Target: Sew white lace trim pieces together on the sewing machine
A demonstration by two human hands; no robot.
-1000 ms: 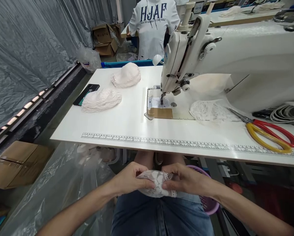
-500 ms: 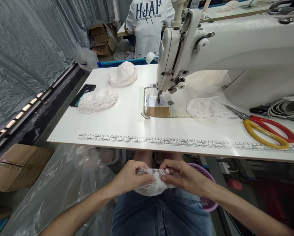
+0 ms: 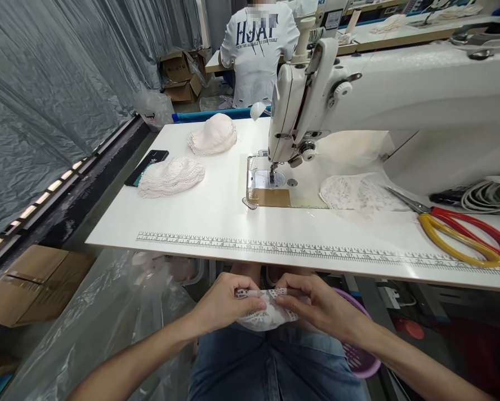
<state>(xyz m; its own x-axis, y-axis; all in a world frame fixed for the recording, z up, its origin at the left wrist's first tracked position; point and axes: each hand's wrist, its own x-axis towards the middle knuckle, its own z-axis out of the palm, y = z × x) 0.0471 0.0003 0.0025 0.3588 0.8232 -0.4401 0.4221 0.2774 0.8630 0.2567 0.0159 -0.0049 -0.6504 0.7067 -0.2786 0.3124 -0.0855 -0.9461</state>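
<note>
A white lace piece (image 3: pixel 269 316) is held over my lap, below the table's front edge. My left hand (image 3: pixel 229 301) pinches its left side between thumb and fingers. On the other side my right hand (image 3: pixel 304 303) grips the upper right edge the same way. Parts of the lace are hidden behind my fingers. Beyond the hands, on the table, stands a white sewing machine (image 3: pixel 287 111). More white lace (image 3: pixel 354 192) lies flat to the right of its needle. Two stacks of pale lace cups, a nearer stack (image 3: pixel 172 177) and a farther stack (image 3: pixel 214 135), rest at the left.
Scissors (image 3: pixel 462 234) with red and yellow handles lie at the table's right. A dark phone (image 3: pixel 147 167) is partly under the nearer stack. A printed ruler (image 3: pixel 275 248) runs along the front edge. A purple basket (image 3: pixel 361 362) stands below right. A person in a white shirt (image 3: pixel 256 67) sits beyond.
The view has tilted up slightly, so the table and machine appear lower. Both hands keep hold of the lace piece, which now looks a little more folded between the fingers.
</note>
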